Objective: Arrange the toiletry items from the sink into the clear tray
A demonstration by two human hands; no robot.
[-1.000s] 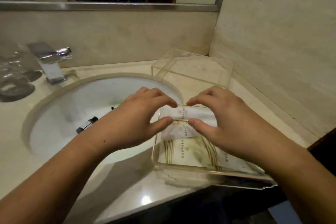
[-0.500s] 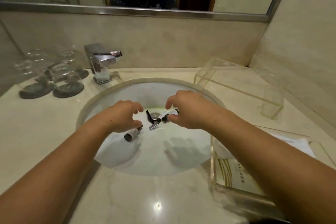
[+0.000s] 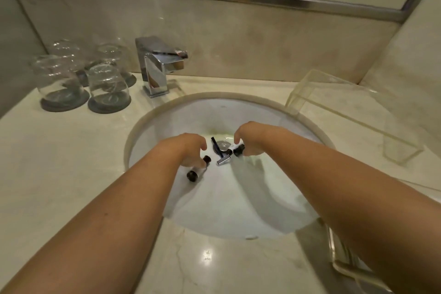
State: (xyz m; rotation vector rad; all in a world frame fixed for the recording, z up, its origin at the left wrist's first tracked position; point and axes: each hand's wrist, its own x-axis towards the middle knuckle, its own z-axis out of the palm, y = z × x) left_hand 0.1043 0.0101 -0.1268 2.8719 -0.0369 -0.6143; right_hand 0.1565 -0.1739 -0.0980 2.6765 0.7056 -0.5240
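Observation:
Both hands reach down into the white sink. My left hand curls over two small bottles, whose black caps stick out below its fingers. My right hand grips small black-capped bottles beside the drain. A black-handled razor lies loose between the hands, over the drain. Only a corner of the clear tray shows at the bottom right, mostly hidden behind my right forearm.
A chrome faucet stands behind the basin. Several upturned glasses sit on dark coasters at the back left. A clear acrylic cover lies on the counter at the back right, near the wall corner.
Both hands left the clear tray and its sachets, moved left into the basin, and closed on the small bottles. The view swung left, so the tray slid to the frame's edge.

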